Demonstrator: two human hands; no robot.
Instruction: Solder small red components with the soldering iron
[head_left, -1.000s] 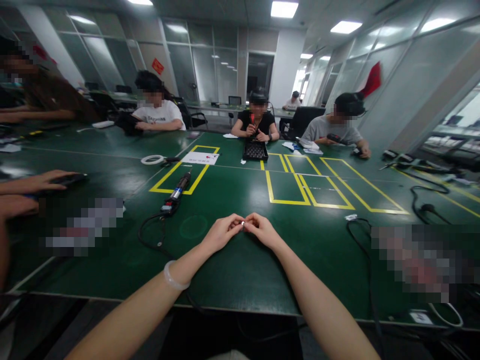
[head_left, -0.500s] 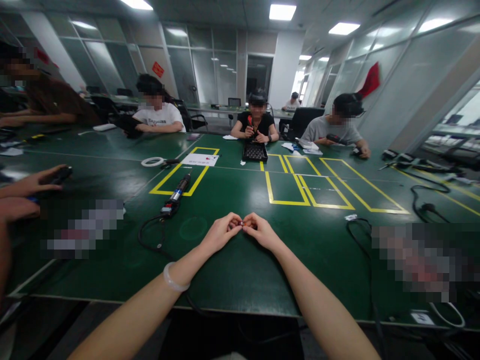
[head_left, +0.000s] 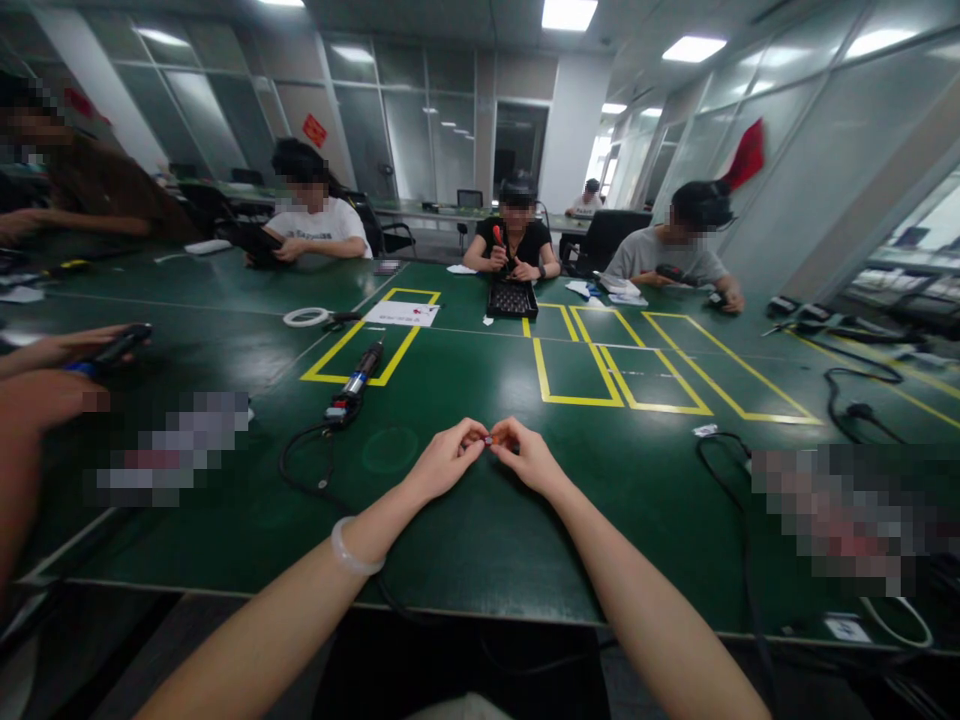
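Observation:
Close together over the green table [head_left: 480, 540], my left hand [head_left: 454, 455] and my right hand [head_left: 521, 455] meet at the fingertips. Between them both pinch a tiny part [head_left: 489, 440], partly orange or reddish with a greyish spot; most of it is covered by the fingers, and its kind cannot be made out. Both hands are closed, thumbs against fingers. Left of my left hand lies an electric screwdriver [head_left: 355, 384] with a dark body and a blue band, its tip pointing away from me.
Yellow tape rectangles [head_left: 581, 403] mark the table ahead. A printed white sheet [head_left: 403, 315] and a coiled white cable [head_left: 304, 317] lie beyond the screwdriver. Across the table a person works over a black tray [head_left: 512, 299]. Black cable [head_left: 739, 500] runs at right; a co-worker's hands [head_left: 52, 380] are at left.
My hands stay joined at the fingertips and shift very slightly, with the small part a little more visible. The co-worker's hands at the left have moved with a dark tool.

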